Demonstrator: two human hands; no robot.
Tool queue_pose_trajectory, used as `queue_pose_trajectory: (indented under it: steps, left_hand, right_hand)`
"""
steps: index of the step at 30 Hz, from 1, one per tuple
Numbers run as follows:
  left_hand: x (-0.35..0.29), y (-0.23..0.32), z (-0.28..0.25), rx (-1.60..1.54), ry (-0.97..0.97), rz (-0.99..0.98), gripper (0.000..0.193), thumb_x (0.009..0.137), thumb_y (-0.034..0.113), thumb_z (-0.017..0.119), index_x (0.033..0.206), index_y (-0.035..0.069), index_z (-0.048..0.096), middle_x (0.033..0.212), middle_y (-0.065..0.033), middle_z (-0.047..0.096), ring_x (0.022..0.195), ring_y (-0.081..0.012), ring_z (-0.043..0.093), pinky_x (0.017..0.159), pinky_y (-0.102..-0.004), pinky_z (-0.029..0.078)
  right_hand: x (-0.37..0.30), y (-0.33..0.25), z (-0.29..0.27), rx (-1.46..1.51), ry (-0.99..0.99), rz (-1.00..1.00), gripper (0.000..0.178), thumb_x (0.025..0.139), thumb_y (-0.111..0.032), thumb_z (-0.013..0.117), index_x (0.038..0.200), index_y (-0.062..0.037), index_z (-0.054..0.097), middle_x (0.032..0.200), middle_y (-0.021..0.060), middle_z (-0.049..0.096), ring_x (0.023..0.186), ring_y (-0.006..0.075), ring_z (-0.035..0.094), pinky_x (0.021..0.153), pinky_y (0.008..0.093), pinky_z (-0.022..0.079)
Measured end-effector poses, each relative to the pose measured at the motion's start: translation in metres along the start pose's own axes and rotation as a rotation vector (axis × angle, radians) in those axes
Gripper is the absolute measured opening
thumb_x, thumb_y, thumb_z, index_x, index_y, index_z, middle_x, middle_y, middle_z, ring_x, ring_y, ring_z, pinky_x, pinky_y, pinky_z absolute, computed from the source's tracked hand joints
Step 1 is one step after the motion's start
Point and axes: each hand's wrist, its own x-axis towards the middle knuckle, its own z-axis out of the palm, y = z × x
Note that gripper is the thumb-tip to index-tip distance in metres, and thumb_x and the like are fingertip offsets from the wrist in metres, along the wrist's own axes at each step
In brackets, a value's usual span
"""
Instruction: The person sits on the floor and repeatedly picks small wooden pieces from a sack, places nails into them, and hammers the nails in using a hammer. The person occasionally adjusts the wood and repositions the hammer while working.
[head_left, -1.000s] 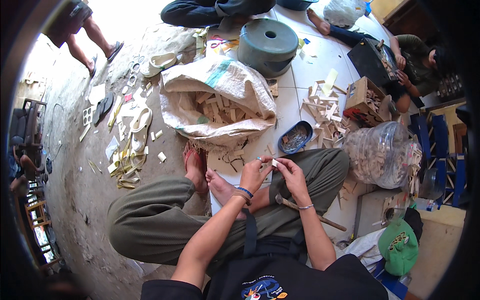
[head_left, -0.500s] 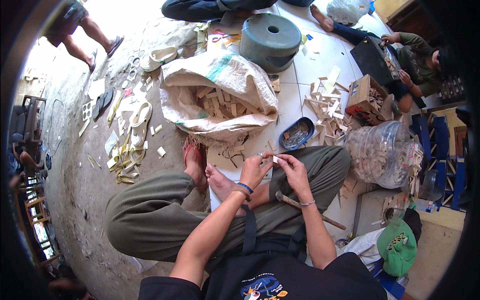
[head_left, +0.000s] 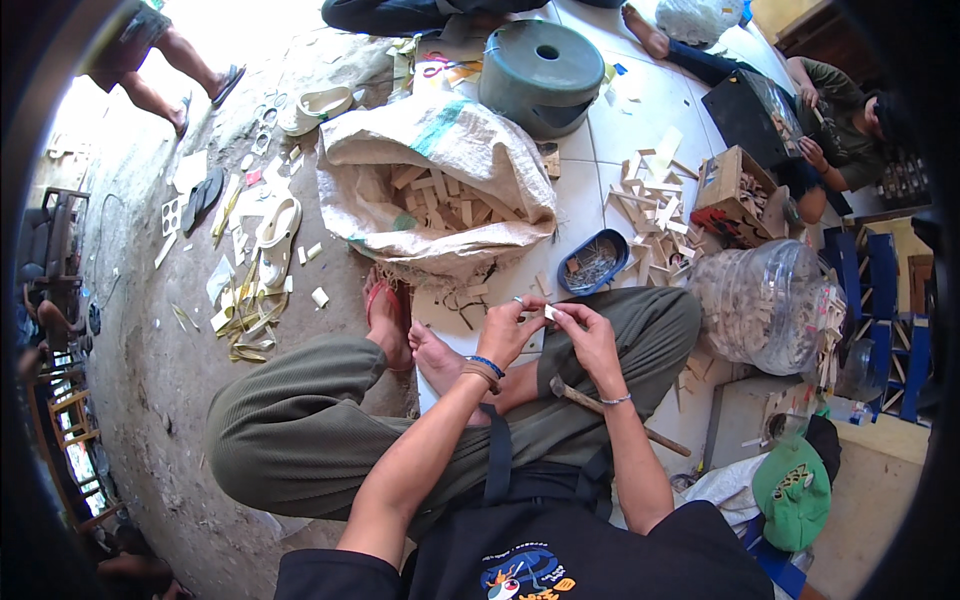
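Above my crossed legs, my left hand [head_left: 506, 333] and my right hand [head_left: 590, 342] meet with pinched fingertips. Between them is a small pale piece of wood [head_left: 550, 312], mostly covered by the fingers. Whether a nail is there too is too small to tell. A hammer [head_left: 620, 420] lies across my right thigh, under my right wrist, its head toward my left. Just beyond my hands stands a blue oval tray [head_left: 625, 245] with many loose nails [head_left: 592, 266] in it. Farther off, a white woven sack [head_left: 460, 135] gapes open, showing short wood pieces [head_left: 460, 198] inside.
Joined wood strips [head_left: 655, 212] lie piled on the tiles, near a wooden box [head_left: 722, 195] of pieces. At right lies a clear plastic jar [head_left: 755, 305] full of wood bits. A grey-green stool [head_left: 535, 80] stands behind the sack. A co-worker [head_left: 845, 125] sits at far right.
My hands stay together, with small shifts of the fingers around the wood piece. The co-worker's upper hand has moved off the black box and is raised with a light stick-like thing.
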Motion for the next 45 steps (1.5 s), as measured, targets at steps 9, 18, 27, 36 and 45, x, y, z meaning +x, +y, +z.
queue_pose_trajectory:
  steps: [9, 18, 27, 36, 45]
  left_hand:
    - [0.001, 0.003, -0.015, -0.24, -0.172, -0.063, 0.042, 0.093, 0.016, 0.079, 0.133, 0.008, 0.069, 0.132, -0.0071, 0.071, 0.121, -0.0196, 0.068, 0.095, -0.0356, 0.058]
    - [0.005, 0.0, -0.013, -0.346, -0.204, -0.071, 0.038, 0.094, 0.017, 0.08, 0.128, 0.004, 0.073, 0.129, -0.0102, 0.072, 0.117, -0.0159, 0.068, 0.099, -0.0311, 0.056]
    - [0.002, 0.002, -0.012, -0.299, -0.145, -0.155, 0.028, 0.095, 0.015, 0.079, 0.121, 0.006, 0.078, 0.117, -0.0088, 0.078, 0.103, -0.011, 0.07, 0.094, -0.0268, 0.056]
    - [0.003, -0.004, -0.013, -0.325, -0.144, -0.131, 0.03, 0.093, 0.017, 0.081, 0.121, 0.006, 0.078, 0.114, -0.0048, 0.079, 0.099, -0.0086, 0.071, 0.091, -0.0252, 0.057]
    - [0.004, -0.001, -0.014, -0.355, -0.135, -0.099, 0.028, 0.092, 0.022, 0.082, 0.118, 0.011, 0.081, 0.107, -0.0045, 0.081, 0.09, -0.0078, 0.071, 0.083, -0.0258, 0.056]
  right_hand:
    - [0.001, -0.004, -0.002, -0.025, 0.021, 0.048, 0.027, 0.1, -0.02, 0.071, 0.114, 0.0024, 0.077, 0.091, 0.0043, 0.077, 0.086, 0.0092, 0.07, 0.08, 0.0259, 0.055]
    - [-0.001, -0.004, -0.004, 0.003, 0.013, 0.057, 0.028, 0.099, -0.02, 0.072, 0.115, 0.0026, 0.076, 0.092, 0.0045, 0.077, 0.086, 0.0087, 0.069, 0.08, 0.0255, 0.055]
    - [0.003, -0.001, -0.005, 0.05, -0.037, 0.079, 0.027, 0.101, -0.02, 0.071, 0.115, 0.0026, 0.076, 0.093, 0.0039, 0.077, 0.087, 0.0081, 0.069, 0.08, 0.0249, 0.054]
    - [0.037, -0.011, -0.042, -0.328, -0.066, -0.025, 0.031, 0.101, -0.029, 0.068, 0.116, -0.0025, 0.075, 0.097, 0.0122, 0.078, 0.09, 0.018, 0.074, 0.083, 0.0315, 0.055]
    - [0.137, 0.022, -0.082, -1.299, 0.152, -0.321, 0.029, 0.092, -0.007, 0.058, 0.118, -0.0119, 0.071, 0.102, 0.0125, 0.073, 0.097, 0.0345, 0.072, 0.081, 0.0467, 0.057]
